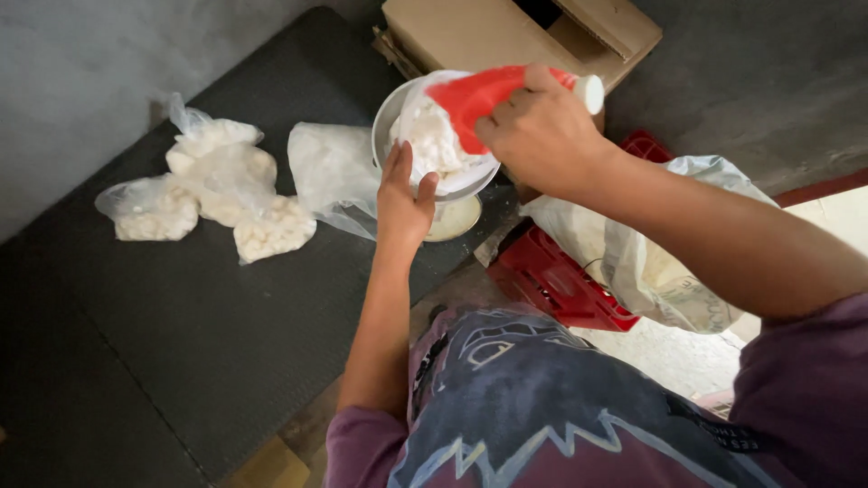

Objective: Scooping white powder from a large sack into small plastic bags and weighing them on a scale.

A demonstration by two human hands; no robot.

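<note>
Closest to me, below my arms, is the front of my purple printed shirt (542, 398). From it my right hand (542, 136) reaches up, fingers closed around a red scoop (475, 99) with a white handle end, tipped into a clear bag (434, 145) of white lumps. That bag sits in a round metal pan (384, 126), which stands on a pale base near the far right edge of the dark worktop (226, 343). My left hand (402, 199) is open and nearly flat, fingers up against the near side of the bag, touching the plastic at the pan's rim rather than gripping anything.

Just left of the pan lies a slack, cloudy plastic bag (330, 172). Farther left, toward the far left part of the worktop, three filled bags of the same white lumps (217, 181) lie touching each other.

Off the worktop's right edge, under my right forearm, a large pale sack (633, 253) rests in a red plastic crate (551, 280). Beyond the pan, past the far edge, stands a brown cardboard box (506, 32) with its flaps partly open.
</note>
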